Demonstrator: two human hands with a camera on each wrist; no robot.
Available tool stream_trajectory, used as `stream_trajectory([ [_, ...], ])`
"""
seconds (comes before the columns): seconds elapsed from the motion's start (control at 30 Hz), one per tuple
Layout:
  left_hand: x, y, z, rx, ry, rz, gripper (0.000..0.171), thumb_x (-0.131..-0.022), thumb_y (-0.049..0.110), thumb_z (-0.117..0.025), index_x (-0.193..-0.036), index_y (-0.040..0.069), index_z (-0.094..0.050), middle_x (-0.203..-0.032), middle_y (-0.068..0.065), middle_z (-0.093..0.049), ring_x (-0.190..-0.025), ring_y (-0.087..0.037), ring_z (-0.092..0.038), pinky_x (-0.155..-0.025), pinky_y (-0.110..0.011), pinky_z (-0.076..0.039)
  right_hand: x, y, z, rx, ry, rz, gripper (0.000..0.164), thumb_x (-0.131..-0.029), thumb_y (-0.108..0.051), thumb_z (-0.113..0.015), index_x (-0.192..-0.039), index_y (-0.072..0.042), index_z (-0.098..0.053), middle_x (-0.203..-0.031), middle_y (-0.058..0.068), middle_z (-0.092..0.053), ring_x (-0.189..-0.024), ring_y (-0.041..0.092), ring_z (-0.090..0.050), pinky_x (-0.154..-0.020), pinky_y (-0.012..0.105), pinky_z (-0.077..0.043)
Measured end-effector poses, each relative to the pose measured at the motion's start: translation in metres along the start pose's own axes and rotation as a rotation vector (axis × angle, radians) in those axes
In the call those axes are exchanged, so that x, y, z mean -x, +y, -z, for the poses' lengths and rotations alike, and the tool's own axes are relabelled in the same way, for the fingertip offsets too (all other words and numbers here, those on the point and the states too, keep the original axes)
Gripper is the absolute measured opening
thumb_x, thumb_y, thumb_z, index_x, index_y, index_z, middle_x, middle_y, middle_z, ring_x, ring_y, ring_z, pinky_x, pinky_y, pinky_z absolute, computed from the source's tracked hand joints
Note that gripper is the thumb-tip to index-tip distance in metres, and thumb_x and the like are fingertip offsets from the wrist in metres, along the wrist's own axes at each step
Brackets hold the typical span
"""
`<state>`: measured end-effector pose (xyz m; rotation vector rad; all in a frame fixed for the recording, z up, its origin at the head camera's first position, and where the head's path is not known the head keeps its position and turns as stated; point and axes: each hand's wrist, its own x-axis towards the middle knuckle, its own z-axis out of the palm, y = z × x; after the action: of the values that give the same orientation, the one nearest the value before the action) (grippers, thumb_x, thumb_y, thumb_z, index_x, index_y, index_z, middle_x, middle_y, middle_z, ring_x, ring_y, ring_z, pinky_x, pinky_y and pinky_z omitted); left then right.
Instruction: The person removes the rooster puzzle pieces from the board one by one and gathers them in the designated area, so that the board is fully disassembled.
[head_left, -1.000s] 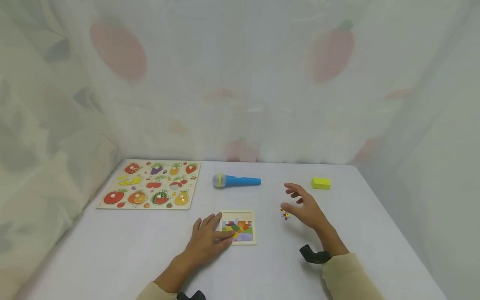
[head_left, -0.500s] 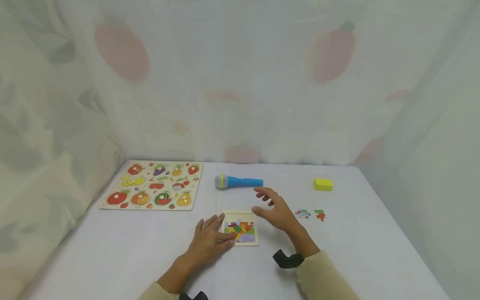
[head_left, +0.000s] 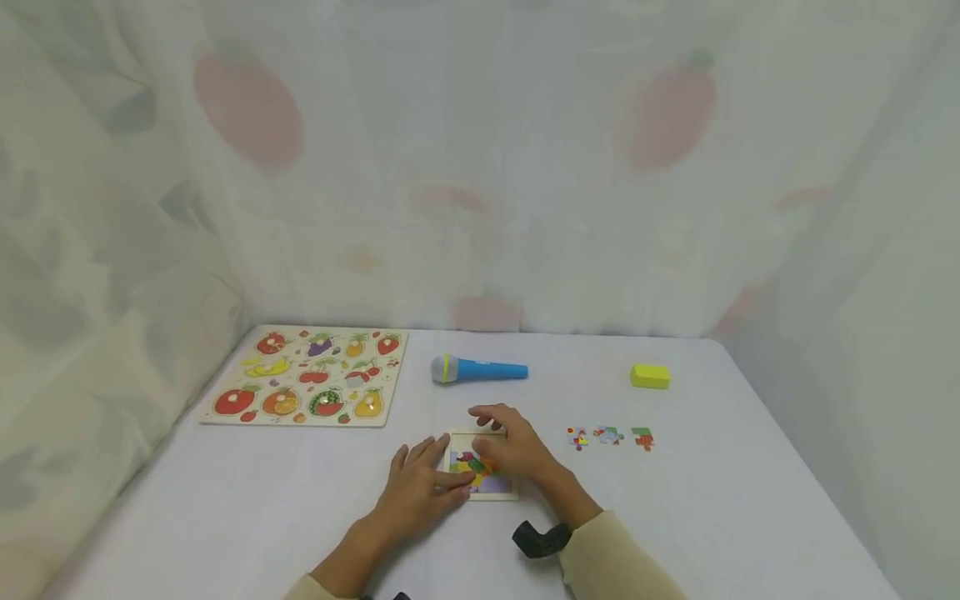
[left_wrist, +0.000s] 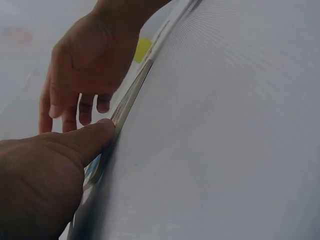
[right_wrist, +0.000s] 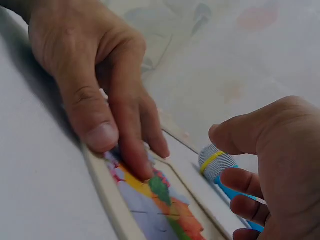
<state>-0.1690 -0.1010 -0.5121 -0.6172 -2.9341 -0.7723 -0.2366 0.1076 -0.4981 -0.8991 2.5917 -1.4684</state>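
A small square jigsaw puzzle (head_left: pixel 491 486) in a pale wooden frame lies on the table, its picture partly filled with colourful pieces. My left hand (head_left: pixel 415 492) rests on its left side, thumb at the near edge and a finger on the picture (right_wrist: pixel 150 210) in the right wrist view. Over the puzzle's right part hovers my right hand (head_left: pixel 517 450), fingers loosely bent, with nothing seen between them; it hides that part in the head view. Three loose jigsaw pieces, a yellow-and-red one (head_left: pixel 577 437), a pale blue one (head_left: pixel 608 435) and a green-and-red one (head_left: pixel 642 439), lie to the right.
A fruit puzzle board (head_left: pixel 300 375) lies at the back left. Behind the small puzzle is a blue toy microphone (head_left: pixel 487 369) with a grey head. At the back right sits a yellow block (head_left: pixel 649 377). Printed curtains surround the white table (head_left: pixel 720 500).
My right hand has moved left from above the loose pieces to over the small puzzle, uncovering all three pieces. The left hand stays on the puzzle.
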Motion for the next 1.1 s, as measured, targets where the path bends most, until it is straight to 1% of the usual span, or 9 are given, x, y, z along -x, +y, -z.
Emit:
stream_trajectory([
  [0.17, 0.001, 0.002, 0.002, 0.016, 0.001, 0.003, 0.026, -0.087, 0.045, -0.068, -0.111, 0.037, -0.073, -0.149, -0.012, -0.039, -0.136, -0.04, -0.028, -0.105, -0.066, -0.008, 0.001, 0.005, -0.008, 0.051, -0.024, 0.029, 0.043, -0.089, -0.024, -0.068, -0.129, -0.01, -0.06, -0.11, 0.003, -0.061, -0.101, 0.019, -0.051, -0.085, 0.04, -0.045],
  [0.27, 0.001, 0.003, 0.004, 0.014, 0.004, -0.007, 0.026, -0.087, 0.045, -0.068, -0.111, 0.036, -0.073, -0.148, -0.013, -0.039, -0.136, -0.04, -0.028, -0.104, -0.066, -0.009, 0.001, 0.004, -0.013, 0.104, -0.031, 0.027, 0.042, -0.087, -0.026, -0.07, -0.126, -0.012, -0.063, -0.107, -0.001, -0.061, -0.097, 0.017, -0.049, -0.082, 0.037, -0.043],
  [0.37, 0.001, 0.003, 0.004, 0.004, 0.006, -0.016, 0.027, -0.088, 0.045, -0.068, -0.112, 0.034, -0.073, -0.148, -0.014, -0.04, -0.136, -0.04, -0.029, -0.104, -0.067, -0.011, 0.0, 0.003, -0.017, 0.177, -0.042, -0.001, 0.037, -0.086, -0.029, -0.07, -0.12, -0.017, -0.067, -0.106, -0.007, -0.06, -0.094, 0.014, -0.046, -0.08, 0.035, -0.04],
  [0.47, 0.0, 0.003, 0.004, 0.002, 0.002, -0.014, 0.027, -0.088, 0.045, -0.068, -0.112, 0.033, -0.074, -0.147, -0.014, -0.041, -0.136, -0.039, -0.029, -0.104, -0.067, -0.011, 0.001, 0.002, -0.02, 0.24, -0.054, -0.041, 0.029, -0.085, -0.031, -0.068, -0.113, -0.02, -0.07, -0.105, -0.011, -0.057, -0.095, 0.012, -0.044, -0.08, 0.035, -0.037],
  [0.53, 0.0, 0.002, 0.003, 0.0, 0.006, -0.017, 0.027, -0.088, 0.044, -0.068, -0.111, 0.032, -0.074, -0.147, -0.014, -0.041, -0.136, -0.039, -0.029, -0.103, -0.067, -0.011, 0.001, 0.0, -0.021, 0.263, -0.059, -0.052, 0.025, -0.085, -0.03, -0.067, -0.108, -0.021, -0.071, -0.104, -0.011, -0.055, -0.095, 0.012, -0.043, -0.08, 0.036, -0.037],
  [0.77, 0.001, 0.002, 0.001, -0.004, 0.031, -0.039, 0.025, -0.087, 0.044, -0.068, -0.106, 0.029, -0.077, -0.146, -0.014, -0.043, -0.135, -0.039, -0.031, -0.103, -0.068, -0.013, 0.002, -0.009, -0.021, 0.337, -0.053, -0.035, 0.014, -0.083, -0.027, -0.068, -0.095, -0.021, -0.073, -0.1, -0.008, -0.054, -0.09, 0.014, -0.043, -0.076, 0.035, -0.036],
  [0.93, 0.0, 0.002, 0.002, -0.007, 0.023, -0.031, 0.026, -0.087, 0.044, -0.069, -0.106, 0.028, -0.077, -0.146, -0.013, -0.042, -0.135, -0.039, -0.031, -0.103, -0.067, -0.012, 0.001, -0.012, -0.021, 0.358, -0.06, -0.047, 0.011, -0.083, -0.026, -0.066, -0.092, -0.021, -0.071, -0.097, -0.009, -0.053, -0.089, 0.013, -0.043, -0.078, 0.037, -0.036],
  [1.1, 0.0, 0.001, 0.001, -0.007, 0.015, -0.018, 0.026, -0.087, 0.045, -0.068, -0.107, 0.03, -0.076, -0.147, -0.013, -0.041, -0.135, -0.038, -0.03, -0.103, -0.067, -0.011, 0.001, -0.012, -0.023, 0.364, -0.051, -0.028, 0.01, -0.084, -0.025, -0.064, -0.093, -0.021, -0.067, -0.093, -0.011, -0.054, -0.087, 0.012, -0.044, -0.078, 0.037, -0.036],
])
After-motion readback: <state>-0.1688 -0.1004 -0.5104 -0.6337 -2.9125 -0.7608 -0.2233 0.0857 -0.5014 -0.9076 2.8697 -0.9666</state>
